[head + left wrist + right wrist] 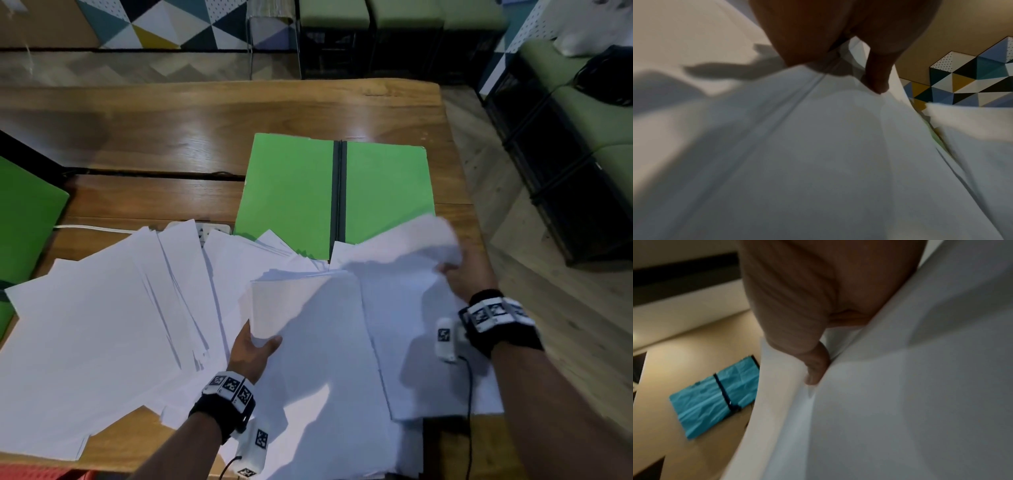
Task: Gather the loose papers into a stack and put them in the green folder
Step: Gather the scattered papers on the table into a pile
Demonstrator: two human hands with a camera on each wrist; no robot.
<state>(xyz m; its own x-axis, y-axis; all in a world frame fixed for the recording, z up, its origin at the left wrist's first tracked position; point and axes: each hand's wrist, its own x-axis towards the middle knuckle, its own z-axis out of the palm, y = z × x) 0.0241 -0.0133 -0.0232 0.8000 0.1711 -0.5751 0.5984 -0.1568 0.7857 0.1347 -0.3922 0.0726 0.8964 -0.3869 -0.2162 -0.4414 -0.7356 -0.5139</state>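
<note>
Many loose white papers (pixel 102 318) lie fanned across the near half of the wooden table. The green folder (pixel 301 192) lies open and flat beyond them, its black spine up the middle, its near edge under some sheets. My left hand (pixel 255 346) grips a small stack of papers (pixel 305 308) at its near left corner, thumb on top; the left wrist view shows fingers (pixel 877 76) pressing into the white sheets (pixel 818 154). My right hand (pixel 460 270) pinches the raised, curled edge of the sheets (pixel 435 236) at the right; the right wrist view shows a fingertip (pixel 816 369) between sheets (pixel 900 386).
A second green folder (pixel 24 219) lies at the table's left edge. A white power strip (pixel 212 229) and cable peek out behind the papers. The table's right edge (pixel 455 178) runs close to my right hand. Green-cushioned stools (pixel 582 113) stand on the floor to the right and behind.
</note>
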